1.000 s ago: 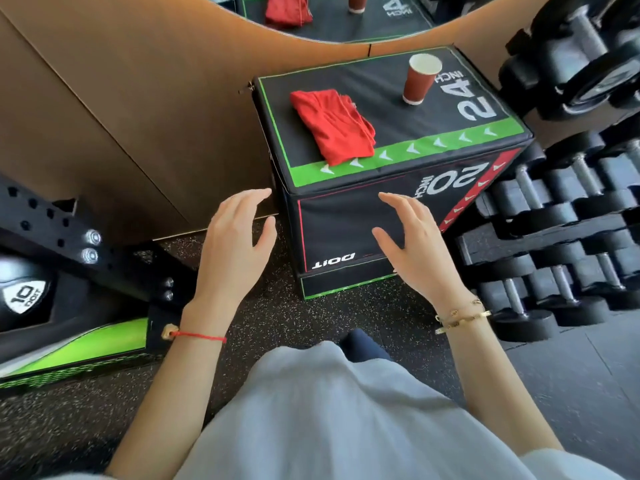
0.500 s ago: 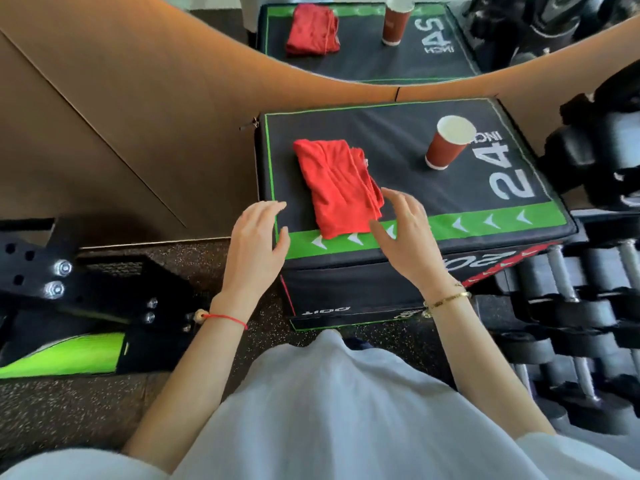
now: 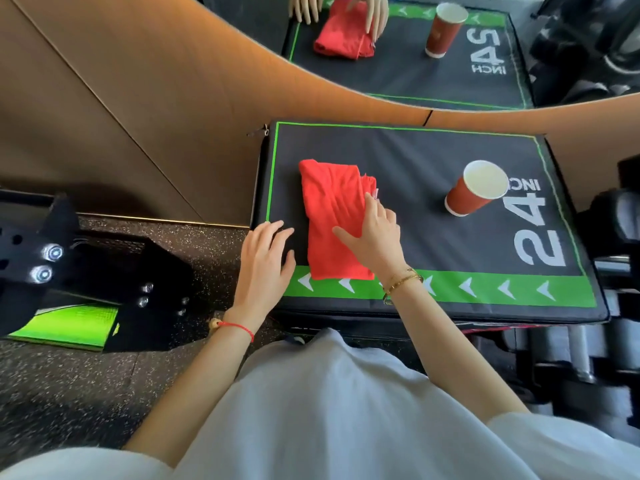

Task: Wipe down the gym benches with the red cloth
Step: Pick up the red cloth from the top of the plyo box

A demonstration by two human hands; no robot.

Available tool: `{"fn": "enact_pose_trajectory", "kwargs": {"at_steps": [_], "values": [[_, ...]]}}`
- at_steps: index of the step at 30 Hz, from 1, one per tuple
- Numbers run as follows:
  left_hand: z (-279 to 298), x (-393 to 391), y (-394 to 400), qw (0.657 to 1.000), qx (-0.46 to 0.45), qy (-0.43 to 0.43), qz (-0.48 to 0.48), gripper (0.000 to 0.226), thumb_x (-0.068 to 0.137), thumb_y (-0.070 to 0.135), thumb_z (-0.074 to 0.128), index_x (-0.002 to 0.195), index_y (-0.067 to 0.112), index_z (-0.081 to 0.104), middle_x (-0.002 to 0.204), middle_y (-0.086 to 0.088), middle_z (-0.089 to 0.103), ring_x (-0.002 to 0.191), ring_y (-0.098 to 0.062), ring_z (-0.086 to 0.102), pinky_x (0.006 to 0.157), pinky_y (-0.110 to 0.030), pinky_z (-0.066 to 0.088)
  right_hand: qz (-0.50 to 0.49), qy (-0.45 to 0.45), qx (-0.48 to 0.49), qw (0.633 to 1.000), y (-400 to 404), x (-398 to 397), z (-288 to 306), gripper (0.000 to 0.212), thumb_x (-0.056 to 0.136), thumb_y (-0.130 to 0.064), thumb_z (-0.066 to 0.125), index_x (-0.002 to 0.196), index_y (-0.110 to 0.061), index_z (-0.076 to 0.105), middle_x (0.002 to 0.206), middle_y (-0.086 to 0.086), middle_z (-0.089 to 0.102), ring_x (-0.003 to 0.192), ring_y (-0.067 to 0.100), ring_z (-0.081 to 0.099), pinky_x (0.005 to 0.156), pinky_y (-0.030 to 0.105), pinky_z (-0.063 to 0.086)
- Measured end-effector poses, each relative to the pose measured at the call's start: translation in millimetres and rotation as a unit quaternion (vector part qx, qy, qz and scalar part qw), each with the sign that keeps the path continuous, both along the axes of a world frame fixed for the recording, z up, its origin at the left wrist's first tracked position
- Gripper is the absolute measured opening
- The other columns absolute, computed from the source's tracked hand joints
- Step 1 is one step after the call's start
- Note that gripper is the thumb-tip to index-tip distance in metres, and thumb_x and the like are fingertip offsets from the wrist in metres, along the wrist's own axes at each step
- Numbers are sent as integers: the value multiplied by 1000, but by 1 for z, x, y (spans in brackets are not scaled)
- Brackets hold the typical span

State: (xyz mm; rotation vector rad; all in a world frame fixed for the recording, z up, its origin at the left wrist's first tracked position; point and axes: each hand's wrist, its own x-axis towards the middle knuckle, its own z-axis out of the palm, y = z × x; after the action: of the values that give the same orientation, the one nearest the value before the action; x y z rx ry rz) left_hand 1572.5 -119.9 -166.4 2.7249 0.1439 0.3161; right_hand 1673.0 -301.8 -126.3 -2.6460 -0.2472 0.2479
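The red cloth (image 3: 334,220) lies folded on the black padded tabletop (image 3: 415,157), toward 9 o'clock from the red paper cup (image 3: 474,192). The right hand (image 3: 375,237) rests flat on the cloth's 3 o'clock edge with fingers straight and spread, and the left hand (image 3: 265,265) lies open at the tabletop's 8 o'clock corner, holding nothing. The cloth looks soft, light and floppy, so I think bunching its middle would hold it best.

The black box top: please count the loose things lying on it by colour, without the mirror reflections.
Red: 1, the red cloth
Red-brown: 1, the paper cup
Total: 2
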Motion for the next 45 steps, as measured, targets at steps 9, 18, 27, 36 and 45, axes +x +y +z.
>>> {"fn": "enact_pose_trajectory", "kwargs": {"at_steps": [9,18,27,36,45], "values": [[-3,1,1,1000,-6,-4,3,36,92,18,53,127,12,58,134,-6,52,129,-28,45,109,-49,35,-19,-40,28,999,13,7,-9,72,87,-32,67,145,-3,33,128,16,49,115,34,44,98,37,34],[0,-1,1,1000,-4,8,1,37,93,19,51,129,12,57,136,-6,51,131,-28,43,110,-48,34,-9,-74,94,993,16,-5,-6,12,91,-15,55,93,-5,48,93,11,48,78,32,48,64,35,31],[8,-3,-7,999,-29,21,-3,34,93,15,56,126,11,59,133,-5,55,133,-28,43,112,-49,32,-124,-19,276,953,-20,-29,17,9,87,-7,57,89,0,52,76,21,54,67,14,38,64,33,36],[29,-9,-21,989,-83,7,-120,26,93,12,57,118,12,65,123,0,63,125,-20,51,110,-37,37,-208,-45,294,932,-58,-66,22,6,86,-5,60,83,-3,55,71,10,54,66,11,43,62,31,38],[52,-6,11,956,-81,17,-283,25,94,13,57,118,16,65,121,4,63,122,-16,52,110,-35,37,-380,-130,275,874,-38,-148,29,10,84,-5,62,94,-4,62,81,12,66,70,15,54,68,25,43]]}}
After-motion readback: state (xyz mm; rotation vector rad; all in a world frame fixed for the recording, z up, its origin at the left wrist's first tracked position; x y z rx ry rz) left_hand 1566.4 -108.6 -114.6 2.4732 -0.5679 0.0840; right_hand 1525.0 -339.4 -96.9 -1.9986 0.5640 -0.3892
